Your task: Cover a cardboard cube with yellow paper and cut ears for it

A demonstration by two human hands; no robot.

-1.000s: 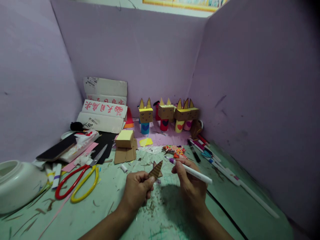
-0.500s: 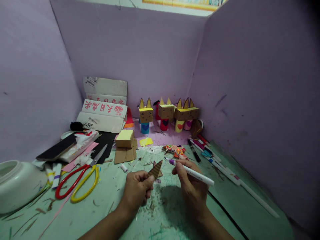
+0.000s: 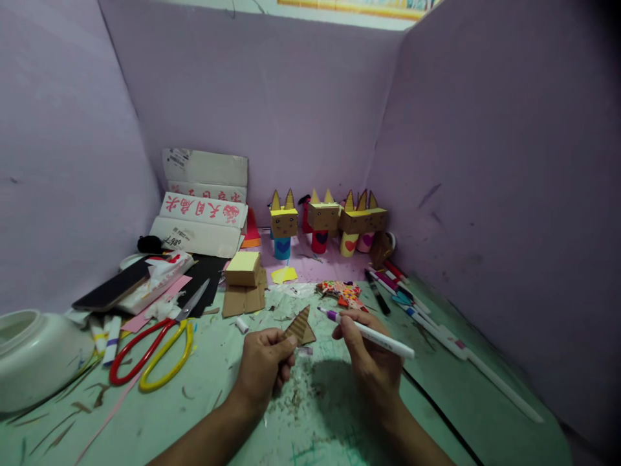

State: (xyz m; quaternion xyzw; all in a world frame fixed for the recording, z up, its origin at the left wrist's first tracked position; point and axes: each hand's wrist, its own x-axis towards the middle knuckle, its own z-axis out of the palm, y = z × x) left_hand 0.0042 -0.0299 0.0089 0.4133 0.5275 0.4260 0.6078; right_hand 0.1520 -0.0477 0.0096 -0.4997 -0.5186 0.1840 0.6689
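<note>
My left hand (image 3: 264, 367) pinches a small brown corrugated cardboard triangle (image 3: 297, 324), point up, just above the green table (image 3: 204, 401). A second cardboard triangle (image 3: 309, 336) lies flat right behind it. My right hand (image 3: 366, 359) grips a white marker (image 3: 371, 334) with a purple tip. The tip points left, a short way from the held triangle. Both hands are closed on what they hold.
Scissors with red and yellow handles (image 3: 150, 349) lie at the left, beside a white bowl (image 3: 33, 353). Cardboard figures with pointed ears (image 3: 323, 220) stand at the back wall. Several markers (image 3: 412, 310) lie at the right. A yellow-topped block (image 3: 242, 268) and white boxes (image 3: 198, 213) sit behind.
My left hand has turned the cardboard triangle slightly, its point now nearer upright and further back. The marker has barely moved.
</note>
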